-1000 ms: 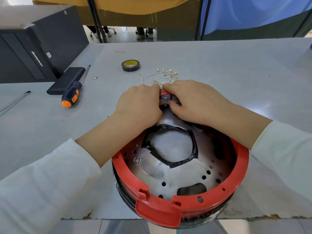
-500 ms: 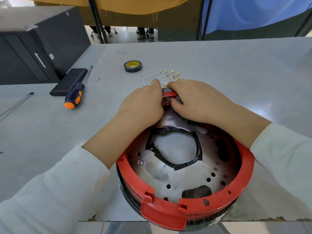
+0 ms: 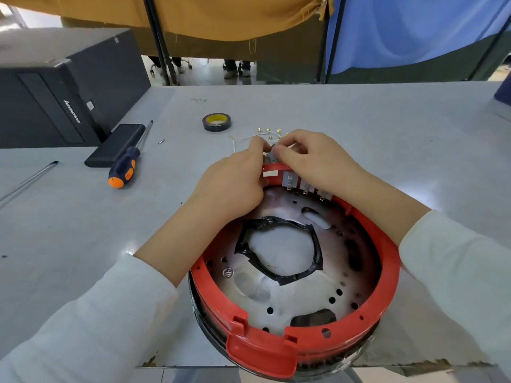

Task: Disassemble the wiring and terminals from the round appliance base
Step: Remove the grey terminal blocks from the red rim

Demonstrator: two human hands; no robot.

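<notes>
Base: we see the round appliance base (image 3: 293,352), red-rimmed with a perforated metal floor, at the near edge of the worktop (image 3: 359,139), slightly overhanging it.
Step in hand: we judge that a small grey part (image 3: 272,155) is being worked free at the far rim of the base, above a row of terminal blocks (image 3: 304,183) fixed along the inner wall.
Left grip: the left hand (image 3: 235,181) has its fingertips closed on that grey part from the left.
Right grip: the right hand (image 3: 318,158) pinches the same part from the right, fingers curled.
Freed wiring: white wires with brass terminals (image 3: 265,134) lie on the worktop just beyond the hands.
Next move: we think it calls for a steady pull away from the rim, then a start on the remaining terminal blocks; the screwdriver (image 3: 125,164) to the left may be needed.
Writing: the black computer case (image 3: 55,92) at far left reads "lenovo"; an earth symbol (image 3: 227,272) is stamped on the metal floor. We cannot read the tape roll (image 3: 216,122).
</notes>
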